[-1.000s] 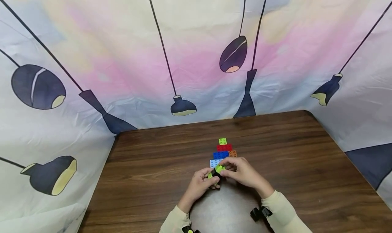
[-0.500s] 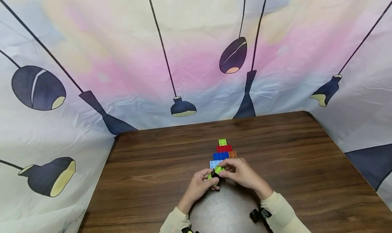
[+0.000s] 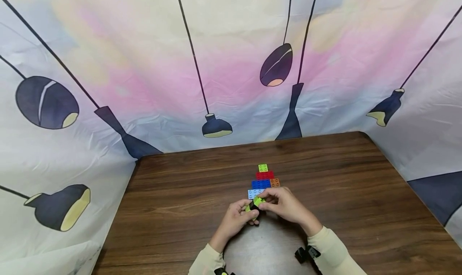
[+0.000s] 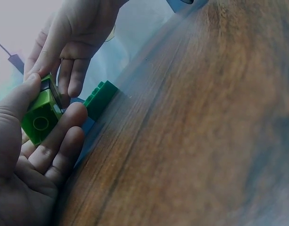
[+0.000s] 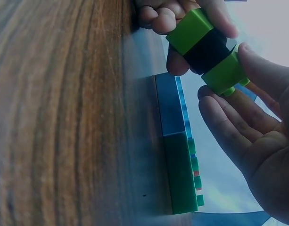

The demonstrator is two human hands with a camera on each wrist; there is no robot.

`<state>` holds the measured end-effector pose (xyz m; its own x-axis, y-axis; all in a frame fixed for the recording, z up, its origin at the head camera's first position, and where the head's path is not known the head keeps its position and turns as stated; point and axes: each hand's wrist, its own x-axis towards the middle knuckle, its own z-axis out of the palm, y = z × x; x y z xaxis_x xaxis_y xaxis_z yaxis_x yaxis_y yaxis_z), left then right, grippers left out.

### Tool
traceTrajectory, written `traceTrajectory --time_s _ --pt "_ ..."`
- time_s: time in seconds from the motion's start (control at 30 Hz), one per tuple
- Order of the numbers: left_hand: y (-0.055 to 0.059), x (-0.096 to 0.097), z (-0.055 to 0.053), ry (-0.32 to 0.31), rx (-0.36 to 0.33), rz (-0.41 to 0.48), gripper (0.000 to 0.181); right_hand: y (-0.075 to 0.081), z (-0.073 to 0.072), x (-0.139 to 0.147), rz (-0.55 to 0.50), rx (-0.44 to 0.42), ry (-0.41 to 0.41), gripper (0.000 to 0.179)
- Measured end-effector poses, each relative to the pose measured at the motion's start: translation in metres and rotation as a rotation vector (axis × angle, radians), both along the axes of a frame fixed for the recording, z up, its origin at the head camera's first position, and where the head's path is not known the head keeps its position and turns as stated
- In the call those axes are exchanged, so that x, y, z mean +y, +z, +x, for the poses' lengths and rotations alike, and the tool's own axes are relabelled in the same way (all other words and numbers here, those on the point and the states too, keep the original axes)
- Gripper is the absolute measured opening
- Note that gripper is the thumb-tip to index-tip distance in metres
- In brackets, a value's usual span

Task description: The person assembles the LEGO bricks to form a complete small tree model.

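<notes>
Above the table, both hands hold one stack of toy bricks (image 5: 208, 51), lime green at both ends and black in the middle. My left hand (image 3: 235, 222) pinches one lime end between thumb and fingers. The other end, with studs showing in the right wrist view, is between the thumb and fingers of my right hand (image 3: 286, 204). Just beyond the hands, a light blue brick (image 3: 254, 193) and a green brick (image 5: 181, 174) lie end to end on the table. In the head view the right hand hides the green one.
Behind the light blue brick, rows narrow toward the back: a blue brick (image 3: 260, 184) beside an orange brick (image 3: 275, 182), then a red brick (image 3: 265, 175), then a small lime brick (image 3: 262, 168). The brown wooden table (image 3: 180, 202) ends at a lamp-patterned cloth (image 3: 238, 86).
</notes>
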<state>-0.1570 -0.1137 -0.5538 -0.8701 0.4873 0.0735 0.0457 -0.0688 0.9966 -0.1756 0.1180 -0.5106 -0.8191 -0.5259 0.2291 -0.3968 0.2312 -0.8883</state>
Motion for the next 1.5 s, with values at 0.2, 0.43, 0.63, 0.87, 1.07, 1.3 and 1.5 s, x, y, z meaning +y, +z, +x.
traceTrajectory --time_s 0.2,0.43,0.63,0.87,1.07,1.3,1.5 --pt "-0.0008 -0.0001 0.0009 -0.002 0.006 0.005 0.035 -0.0009 0.0001 0.0002 0.003 0.002 0.001 0.016" --pt "-0.0002 0.0018 0.0007 0.005 -0.006 -0.010 0.035 -0.0017 -0.0016 0.0017 0.008 -0.004 0.005 0.016" --pt "0.0007 0.0024 -0.0013 0.012 0.002 -0.011 0.033 -0.0002 -0.0028 0.0007 0.009 -0.010 0.000 0.015" --pt "0.0011 0.0039 0.0007 0.016 0.006 -0.022 0.033 0.0001 -0.0020 -0.0004 0.014 -0.033 -0.004 0.014" --pt "-0.0022 0.0026 0.0047 0.020 -0.030 -0.042 0.034 -0.0052 -0.0007 -0.0014 0.009 -0.029 0.009 0.014" --pt "-0.0038 0.0022 0.0067 0.035 -0.048 -0.039 0.036 -0.0093 -0.0035 -0.0016 -0.004 -0.020 0.008 0.015" --pt "-0.0006 0.0030 0.0056 0.022 -0.043 -0.012 0.038 -0.0058 -0.0052 -0.0017 -0.009 -0.041 0.026 0.016"
